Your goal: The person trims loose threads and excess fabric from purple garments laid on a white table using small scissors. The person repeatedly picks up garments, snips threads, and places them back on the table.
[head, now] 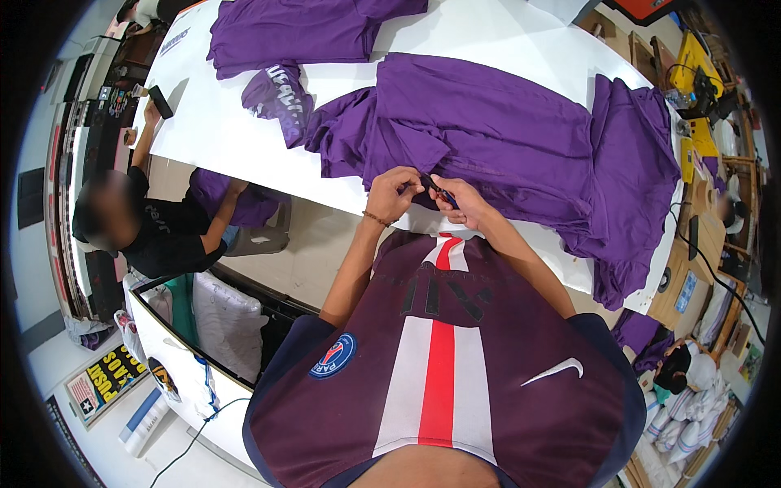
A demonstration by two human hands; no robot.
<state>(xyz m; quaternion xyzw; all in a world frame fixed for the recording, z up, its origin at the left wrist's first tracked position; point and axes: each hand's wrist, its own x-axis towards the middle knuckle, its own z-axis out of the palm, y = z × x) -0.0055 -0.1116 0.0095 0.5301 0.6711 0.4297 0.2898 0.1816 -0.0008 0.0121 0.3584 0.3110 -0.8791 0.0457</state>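
Observation:
At the near edge of the white table, my right hand (456, 200) is closed around a small dark hand tool (444, 194), which looks like thread snips. Close to the tool's tip, my left hand (393, 190) pinches something at the edge of a purple garment (406, 146); whether it is cloth or thread cannot be told. The large purple fabric (488, 116) lies folded in layers beyond both hands. A purple piece with pale printing (282, 100) rests to its left, and more purple cloth (628, 165) hangs over the table's right end.
Another purple stack (299, 30) lies on the far part of the white table (201, 97). At the left, a seated person (177, 226) has purple cloth on the lap and holds a black phone (161, 102). An open bin (229, 323) with wrapped bundles stands at the lower left.

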